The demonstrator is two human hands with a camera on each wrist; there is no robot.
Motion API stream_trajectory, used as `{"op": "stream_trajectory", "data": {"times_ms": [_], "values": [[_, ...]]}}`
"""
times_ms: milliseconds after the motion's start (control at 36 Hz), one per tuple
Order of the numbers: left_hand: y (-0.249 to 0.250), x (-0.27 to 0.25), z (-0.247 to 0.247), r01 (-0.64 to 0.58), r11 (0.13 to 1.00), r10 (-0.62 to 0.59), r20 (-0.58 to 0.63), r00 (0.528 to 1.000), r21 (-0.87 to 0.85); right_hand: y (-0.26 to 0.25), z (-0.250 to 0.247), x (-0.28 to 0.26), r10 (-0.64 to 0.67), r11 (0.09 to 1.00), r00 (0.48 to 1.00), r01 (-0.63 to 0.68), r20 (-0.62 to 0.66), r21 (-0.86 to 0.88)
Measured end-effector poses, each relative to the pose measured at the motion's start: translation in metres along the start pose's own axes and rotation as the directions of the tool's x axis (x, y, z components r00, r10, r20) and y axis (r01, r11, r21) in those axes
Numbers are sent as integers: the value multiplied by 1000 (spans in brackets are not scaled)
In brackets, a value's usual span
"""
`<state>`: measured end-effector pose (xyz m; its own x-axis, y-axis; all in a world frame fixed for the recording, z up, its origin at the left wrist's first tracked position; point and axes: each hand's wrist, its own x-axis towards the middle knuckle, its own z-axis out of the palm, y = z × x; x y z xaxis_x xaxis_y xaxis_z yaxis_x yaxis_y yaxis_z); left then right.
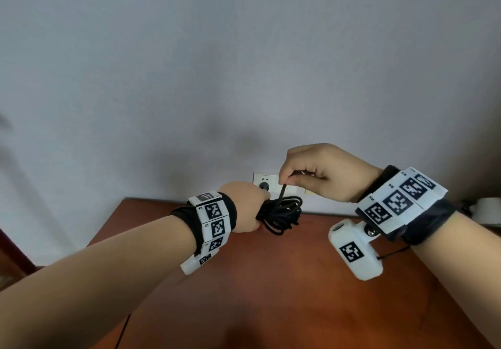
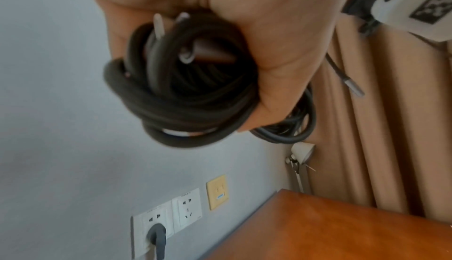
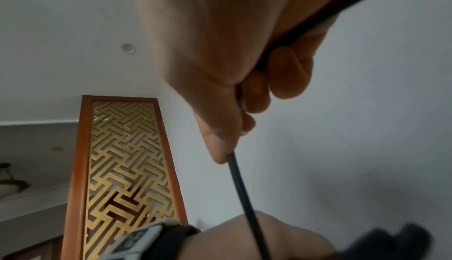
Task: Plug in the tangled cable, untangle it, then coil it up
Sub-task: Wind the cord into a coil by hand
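A pale grey wall (image 1: 244, 64) rises behind a reddish wooden surface (image 1: 271, 281), with white sockets (image 2: 187, 209) low on the wall; the left one already carries a grey plug (image 2: 156, 235).

The black cable (image 1: 280, 213) sits bunched in loops in the air above the far edge of the surface, just in front of the sockets. The left hand (image 1: 248, 207) is clenched round the bundle. The left wrist view shows two metal prongs (image 2: 159, 26) poking out of the loops beside its palm, so the cable's own plug looks not yet inserted. The right hand (image 1: 322, 172), above and to the right, pinches a single strand between thumb and fingers (image 3: 289, 74).

That strand runs nearly upright from the bundle to the pinch, then slants off past the right palm; the coil's loops lie roughly level, stretching left to right.

I judge the step in hand to be freeing an end. It would go best with the bundle gripped loosely so loops slip out, drawing the strand steadily upward without yanking a knot tight, and working the pronged end out towards the free right socket.
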<state>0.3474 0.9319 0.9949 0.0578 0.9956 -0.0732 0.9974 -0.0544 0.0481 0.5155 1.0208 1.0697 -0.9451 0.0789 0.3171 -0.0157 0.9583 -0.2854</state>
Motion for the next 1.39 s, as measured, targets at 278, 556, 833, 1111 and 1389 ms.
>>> {"op": "stream_trajectory", "data": {"times_ms": [278,556,833,1111,1389], "values": [[0,-13,-8,-173,815,-28,-337,941,-553,38,43,-17,365,914,910,-309,-199,262],[-2,-3,-1,-24,755,-324,-404,855,-656,3,94,-17,477,878,878,-476,22,-43],[-25,1,-10,140,982,-182,-435,882,-128,-27,82,-21,385,914,906,-348,175,-209],[-11,-6,2,-84,994,95,-176,980,72,-4,33,-18,96,935,994,-109,-55,-337],[-3,-23,-3,-207,785,35,-293,956,-584,16,65,-33,469,882,883,-467,-19,62]]}}
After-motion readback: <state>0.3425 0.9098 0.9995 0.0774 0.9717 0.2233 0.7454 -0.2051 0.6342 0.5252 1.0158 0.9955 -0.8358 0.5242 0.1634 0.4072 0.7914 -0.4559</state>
